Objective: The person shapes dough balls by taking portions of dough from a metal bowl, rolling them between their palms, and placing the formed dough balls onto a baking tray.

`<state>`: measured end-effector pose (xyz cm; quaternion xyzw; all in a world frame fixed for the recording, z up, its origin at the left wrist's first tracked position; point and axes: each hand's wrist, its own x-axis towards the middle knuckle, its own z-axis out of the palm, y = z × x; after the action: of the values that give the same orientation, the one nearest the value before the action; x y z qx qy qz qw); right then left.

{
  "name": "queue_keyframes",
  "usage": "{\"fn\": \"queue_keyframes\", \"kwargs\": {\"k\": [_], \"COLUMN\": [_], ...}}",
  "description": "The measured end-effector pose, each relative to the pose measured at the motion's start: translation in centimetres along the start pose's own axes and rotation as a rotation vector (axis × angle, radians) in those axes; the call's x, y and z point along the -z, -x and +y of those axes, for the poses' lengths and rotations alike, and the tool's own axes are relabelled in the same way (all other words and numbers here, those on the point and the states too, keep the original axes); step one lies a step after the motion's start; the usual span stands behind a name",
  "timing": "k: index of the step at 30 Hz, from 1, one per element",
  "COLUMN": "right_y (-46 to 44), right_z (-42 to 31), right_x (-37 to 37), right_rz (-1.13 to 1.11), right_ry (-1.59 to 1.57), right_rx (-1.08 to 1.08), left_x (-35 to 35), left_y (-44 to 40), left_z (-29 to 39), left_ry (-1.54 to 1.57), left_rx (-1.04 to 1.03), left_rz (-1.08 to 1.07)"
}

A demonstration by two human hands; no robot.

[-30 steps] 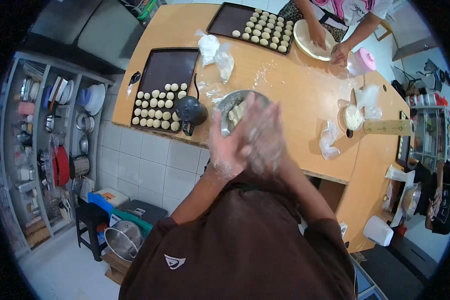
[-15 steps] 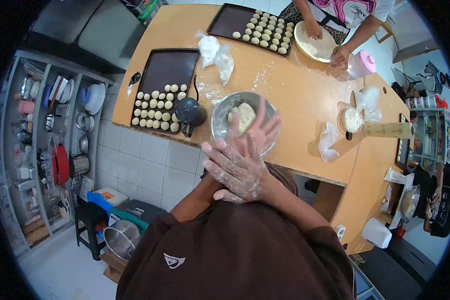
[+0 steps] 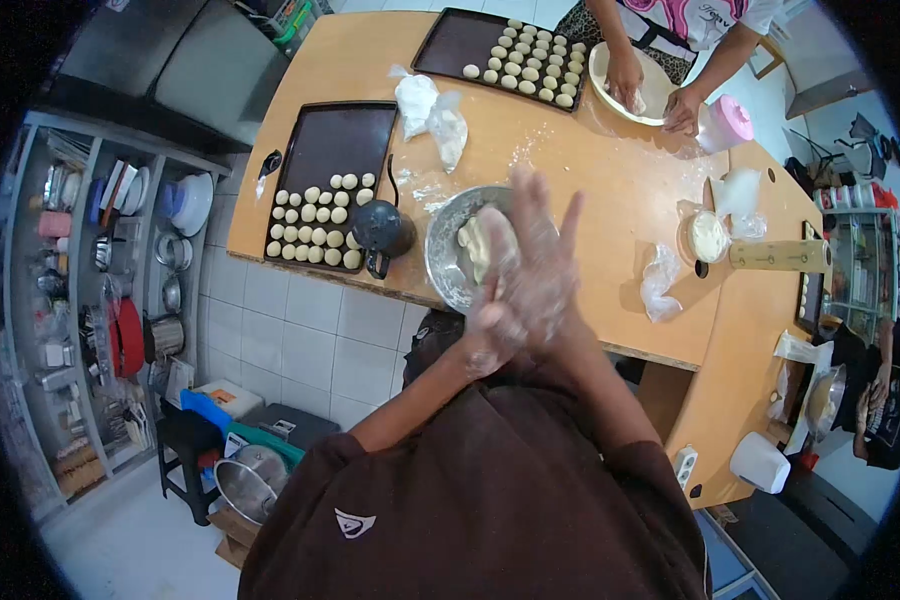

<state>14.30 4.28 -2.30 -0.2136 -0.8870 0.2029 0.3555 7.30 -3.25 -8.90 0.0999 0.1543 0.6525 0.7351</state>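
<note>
Over the near rim of a metal mixing bowl (image 3: 440,262), my two flour-dusted hands are pressed against each other, blurred by motion. My left hand (image 3: 495,318) lies with its palm side against my right hand, its fingers stretched out and partly covered. The fingers of my right hand (image 3: 545,275) are spread and point away from me. Neither hand holds anything. Inside the bowl lies a pale lump of dough (image 3: 473,245), partly hidden behind my fingers. A dark jug-like container (image 3: 382,228) stands just left of the bowl.
A dark baking tray (image 3: 340,135) with rows of dough balls is on the left, a second tray (image 3: 450,45) behind. Bags of white powder (image 3: 417,100) lie between. Across the table, another person's hands (image 3: 625,80) work in a cream bowl (image 3: 602,80). A plastic bag (image 3: 660,283) lies right.
My hands have shifted from crossed, with the right one pointing left, to both pointing away from me. The other person's hand has moved within the cream bowl.
</note>
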Motion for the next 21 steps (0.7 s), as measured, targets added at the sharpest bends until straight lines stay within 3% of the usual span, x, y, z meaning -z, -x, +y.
{"fn": "queue_keyframes", "kwargs": {"k": [1, 4, 6, 8, 10, 11, 12, 14, 18, 19, 21], "right_y": [1.0, 3.5, 4.2, 2.6, 1.2, 0.5, 0.3, 1.9, 2.1, 0.7, -0.4], "right_z": [0.7, 1.4, -2.1, -2.6, -1.2, 0.7, 1.7, 1.1, -3.3, -2.7, -0.4], "right_x": [-0.4, -2.0, -2.2, -1.3, -0.7, 0.0, 0.4, -0.1, -0.7, -0.2, 0.7], "right_rz": [-0.033, -0.145, -0.224, -0.056, 0.017, 0.002, -0.013, -0.067, -0.119, -0.037, 0.024], "right_ry": [0.049, 0.073, -0.084, 0.134, 0.181, 0.12, 0.06, 0.003, 0.059, 0.11, 0.167], "right_rx": [-0.016, 0.057, 0.226, 0.234, 0.14, 0.042, -0.056, 0.033, 0.396, 0.388, 0.249], "left_x": [-1.3, -4.8, -3.9, -2.6, -2.1, -2.1, -2.8, -4.1, -4.1, -3.9, -3.6], "left_y": [0.3, -0.8, -1.4, -1.8, -1.5, -0.2, -0.5, -0.9, -2.9, -3.6, -3.9], "left_z": [1.9, 5.1, 4.2, 1.1, -1.8, -0.5, 1.3, 4.8, 2.4, 0.5, -1.8], "left_ry": [-0.066, 0.163, -0.108, -0.26, 0.057, -0.107, -0.105, -0.102, -0.229, -0.126, -0.025], "left_rx": [0.175, -0.041, 0.034, 0.2, -0.215, -0.045, 0.021, 0.152, -0.255, -0.513, -0.566], "left_rz": [0.109, -0.061, -0.023, 0.02, -0.134, 0.032, 0.028, 0.021, -0.269, -0.479, -0.316]}}
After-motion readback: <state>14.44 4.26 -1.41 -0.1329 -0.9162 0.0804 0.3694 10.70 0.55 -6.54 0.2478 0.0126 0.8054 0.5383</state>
